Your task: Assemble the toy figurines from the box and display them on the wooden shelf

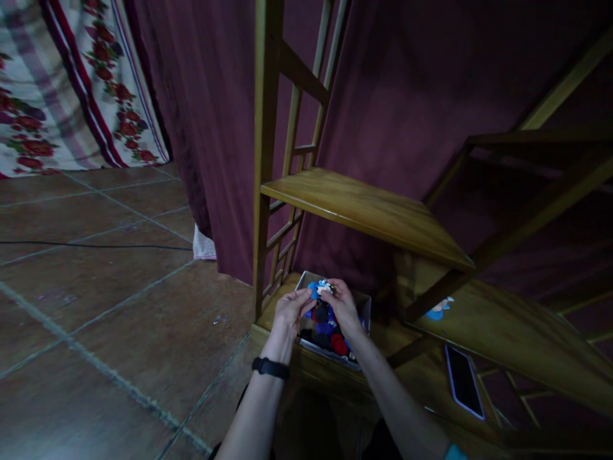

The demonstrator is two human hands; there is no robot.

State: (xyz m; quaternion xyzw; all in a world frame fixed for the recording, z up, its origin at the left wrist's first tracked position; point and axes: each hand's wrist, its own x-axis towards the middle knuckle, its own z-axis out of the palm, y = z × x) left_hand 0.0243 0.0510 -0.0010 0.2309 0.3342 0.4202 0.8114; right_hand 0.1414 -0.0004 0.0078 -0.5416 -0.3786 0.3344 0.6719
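While the fingers of the left hand (291, 310) and right hand (343, 303) grasp a small blue toy (313, 289), the toy is positioned over the box (366, 313), which contains red, purple and dark pieces (326, 329). A shelf (364, 211) overhangs behind; a post (262, 160) stands at left. Rightward, a brace (438, 292) separates the box from a phone (464, 381). Behind hangs a curtain (218, 160).

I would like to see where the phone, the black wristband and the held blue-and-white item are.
Phone (464, 381): head view, middle of the dark screen.
Black wristband (271, 368): head view, middle of the band.
Held blue-and-white item (315, 289): head view, on its blue part.
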